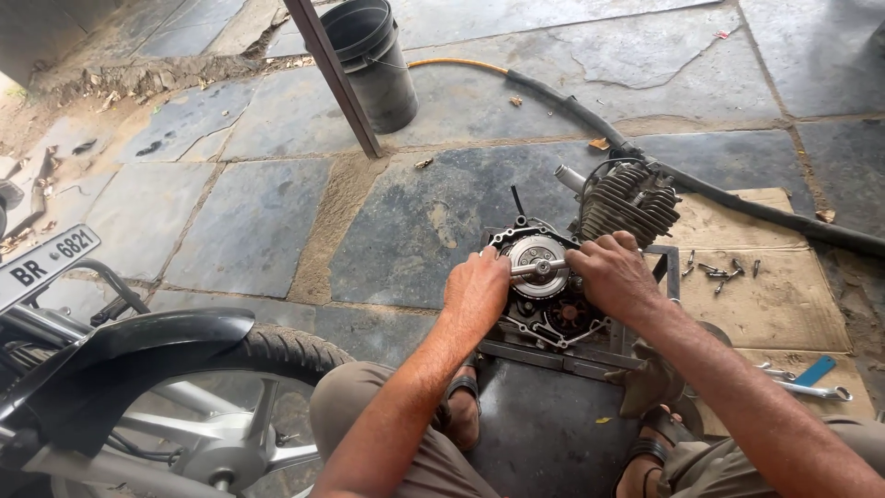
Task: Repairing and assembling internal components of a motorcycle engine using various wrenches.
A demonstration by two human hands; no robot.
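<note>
both hands work on an opened motorcycle engine (572,267) resting on a metal frame on the stone floor (249,221) — the left hand (477,290) and right hand (613,274) each pinch the ends of a small silver part (537,268) at the round clutch; loose bolts (719,270) lie on cardboard nearby.

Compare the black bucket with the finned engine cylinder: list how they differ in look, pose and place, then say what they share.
The black bucket has smooth plain walls; the finned engine cylinder is ribbed grey metal. The bucket stands upright and open-topped by a slanting post; the cylinder lies tilted, joined to the engine case that the left hand and right hand work on. The bucket sits far from the hands; the cylinder is just beyond them. Both are roughly round and rest on the stone floor.
</note>
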